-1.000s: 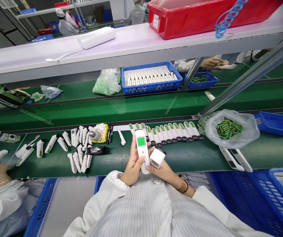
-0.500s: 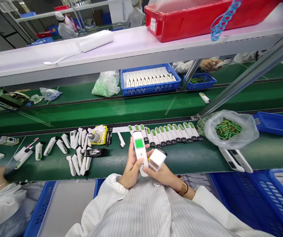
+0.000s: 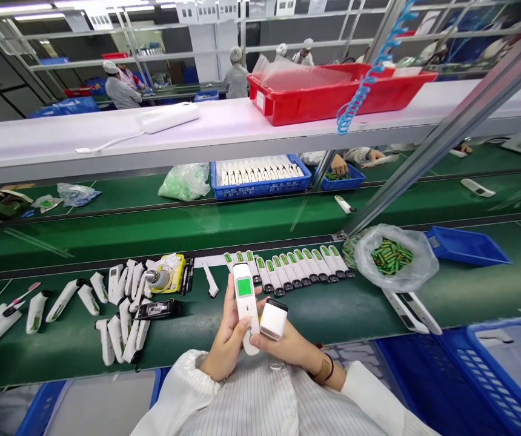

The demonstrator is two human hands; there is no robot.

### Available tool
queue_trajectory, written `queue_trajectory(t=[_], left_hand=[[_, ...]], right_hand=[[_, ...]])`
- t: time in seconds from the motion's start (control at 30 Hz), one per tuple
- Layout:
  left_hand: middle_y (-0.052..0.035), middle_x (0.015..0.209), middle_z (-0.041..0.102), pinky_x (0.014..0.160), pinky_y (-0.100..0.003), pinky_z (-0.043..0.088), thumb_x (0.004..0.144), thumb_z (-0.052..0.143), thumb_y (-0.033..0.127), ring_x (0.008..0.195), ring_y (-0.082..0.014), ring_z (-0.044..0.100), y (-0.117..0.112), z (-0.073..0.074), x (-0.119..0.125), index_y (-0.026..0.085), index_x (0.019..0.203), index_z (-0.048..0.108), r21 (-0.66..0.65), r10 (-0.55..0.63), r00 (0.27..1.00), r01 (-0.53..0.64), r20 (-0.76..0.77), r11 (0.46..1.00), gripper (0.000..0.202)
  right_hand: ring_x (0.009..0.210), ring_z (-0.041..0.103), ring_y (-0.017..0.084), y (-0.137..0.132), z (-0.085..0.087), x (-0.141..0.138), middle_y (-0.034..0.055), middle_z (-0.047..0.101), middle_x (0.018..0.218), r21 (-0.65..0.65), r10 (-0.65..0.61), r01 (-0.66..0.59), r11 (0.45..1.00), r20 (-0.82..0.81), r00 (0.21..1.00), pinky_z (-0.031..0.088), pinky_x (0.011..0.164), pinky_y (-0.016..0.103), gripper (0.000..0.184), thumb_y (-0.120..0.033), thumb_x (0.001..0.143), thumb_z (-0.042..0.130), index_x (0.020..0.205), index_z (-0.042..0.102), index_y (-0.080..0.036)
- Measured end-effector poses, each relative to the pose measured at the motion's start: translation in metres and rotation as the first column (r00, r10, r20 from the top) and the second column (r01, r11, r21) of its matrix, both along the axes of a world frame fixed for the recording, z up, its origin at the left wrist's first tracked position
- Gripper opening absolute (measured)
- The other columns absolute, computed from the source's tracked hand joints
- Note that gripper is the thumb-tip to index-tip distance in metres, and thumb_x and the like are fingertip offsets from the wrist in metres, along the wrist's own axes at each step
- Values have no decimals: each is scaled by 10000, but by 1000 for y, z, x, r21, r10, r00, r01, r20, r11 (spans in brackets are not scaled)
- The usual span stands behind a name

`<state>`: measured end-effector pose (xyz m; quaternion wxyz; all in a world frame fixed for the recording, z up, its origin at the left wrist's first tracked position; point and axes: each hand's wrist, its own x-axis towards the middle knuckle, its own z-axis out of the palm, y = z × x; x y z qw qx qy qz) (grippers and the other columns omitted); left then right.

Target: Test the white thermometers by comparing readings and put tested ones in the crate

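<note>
My left hand is wrapped round a white infrared thermometer, its thumb on the front. The screen glows green and faces up. In my right hand is a white block with a black end; its kind I cannot make out. The right thumb rests against the lower end of the thermometer. Beyond the hands stands a row of opened thermometer bodies with green boards showing. Another white thermometer lies alone just left of that row.
To the left lie several thermometers, a bottle in a yellow tray and a black case. A bag of green boards and a blue bin stand right. Overhead runs a shelf; a slanting metal post crosses at right.
My view has tilted upward, so the bench appears lower. Both hands keep the same hold, and the screen stays green. Across the bench, a co-worker's hand now reaches into a small blue bin.
</note>
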<state>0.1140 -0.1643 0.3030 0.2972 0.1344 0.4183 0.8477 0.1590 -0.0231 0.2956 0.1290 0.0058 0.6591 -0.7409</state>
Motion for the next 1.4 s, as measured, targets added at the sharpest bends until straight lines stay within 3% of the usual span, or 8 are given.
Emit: queue_trajectory(t=[0.23, 0.4, 0.53, 0.7, 0.9, 1.07, 1.23, 1.4], left_hand=[[-66, 1404, 471, 1058, -384, 379, 940, 458, 266, 1270, -232, 475, -2, 5, 0, 419, 1462, -54, 9, -32, 999, 31, 29, 999, 747], [-81, 1416, 459, 1086, -422, 334, 930, 482, 285, 1281, -249, 460, -1, -8, -3, 390, 1475, -14, -22, 10, 1000, -10, -16, 1000, 744], [-87, 1428, 443, 1120, -483, 262, 935, 473, 302, 1271, -266, 474, -1, -21, -8, 386, 1475, -14, -35, 75, 997, -76, -32, 997, 732], [-91, 1444, 422, 1130, -488, 232, 937, 473, 310, 1286, -270, 456, -9, -37, -10, 369, 1481, 15, -80, 84, 996, -87, -44, 993, 714], [-114, 1423, 440, 1129, -494, 204, 924, 495, 336, 1263, -277, 482, -15, -45, -4, 348, 1484, -13, -122, 39, 999, -39, 1, 992, 756], [-119, 1423, 436, 1120, -481, 222, 910, 515, 368, 1270, -277, 473, -19, -49, -2, 352, 1481, -27, -151, 29, 999, -23, 37, 988, 788], [-108, 1423, 436, 1126, -477, 214, 917, 504, 347, 1271, -268, 472, -22, -53, -1, 349, 1483, -14, -151, 20, 999, -14, 36, 988, 768], [-117, 1414, 440, 1124, -470, 219, 926, 492, 334, 1268, -269, 476, -21, -55, -1, 335, 1485, -27, -120, 7, 1000, -4, 26, 993, 763]], right_hand=[[1013, 591, 224, -9, 5, 3, 103, 587, 1154, -113, -72, 66, 991, -48, 996, 489, 858, 368, 513, -535, 772, 667, 1129, 480, -217], [782, 616, 188, -1, -8, 4, 47, 641, 871, -32, -143, 143, 989, 8, 990, 506, 730, 329, 486, -555, 737, 691, 1018, 567, -178], [709, 605, 187, 24, -34, 4, 48, 657, 782, 183, -334, 326, 928, 15, 943, 495, 690, 322, 447, -537, 698, 727, 900, 645, -147], [841, 648, 262, 60, -87, -1, 97, 704, 851, 210, -512, 477, 853, 157, 845, 494, 819, 400, 513, -510, 530, 814, 851, 681, -132], [734, 638, 235, 79, -138, 3, 34, 672, 693, 253, -637, 586, 770, 256, 727, 511, 792, 403, 409, -302, 433, 850, 753, 657, -134], [750, 668, 215, 83, -152, 8, 22, 673, 772, 156, -675, 674, 722, 369, 638, 574, 688, 350, 389, -271, 534, 817, 832, 586, -174], [651, 672, 194, 93, -162, 9, 7, 651, 663, 157, -716, 745, 648, 458, 527, 588, 599, 303, 365, -184, 558, 825, 756, 518, -193], [634, 683, 208, 99, -171, 12, 28, 668, 645, 137, -693, 753, 644, 523, 497, 594, 608, 312, 333, -143, 589, 818, 748, 529, -190]])
